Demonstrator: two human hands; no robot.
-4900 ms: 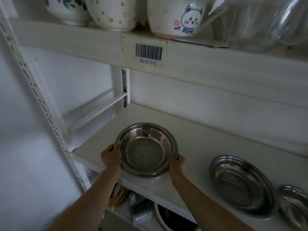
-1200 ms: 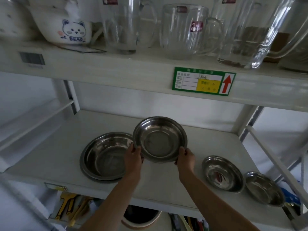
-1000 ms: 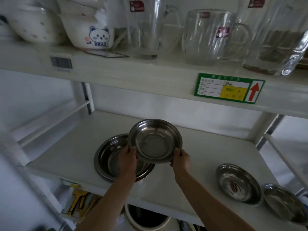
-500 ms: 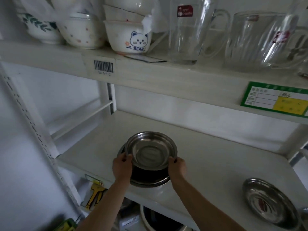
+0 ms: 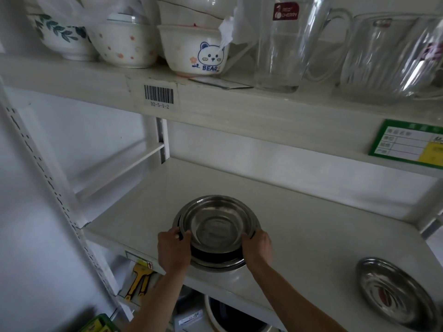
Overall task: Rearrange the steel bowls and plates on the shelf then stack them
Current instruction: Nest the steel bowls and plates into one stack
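A smaller steel bowl sits nested inside a larger steel bowl near the front left of the white shelf. My left hand grips the smaller bowl's left rim and my right hand grips its right rim. The larger bowl shows only as a rim and a dark gap below the smaller one. A steel plate lies flat on the shelf at the far right, apart from the stack.
The upper shelf holds ceramic bowls, one with a bear print, and glass pitchers. A barcode label and a green tag are on its front edge. Yellow tools hang below. A perforated white upright stands left.
I carried the smaller bowl leftward from the shelf's middle and lowered it into the larger bowl. In the last half second it sank deeper into that bowl.
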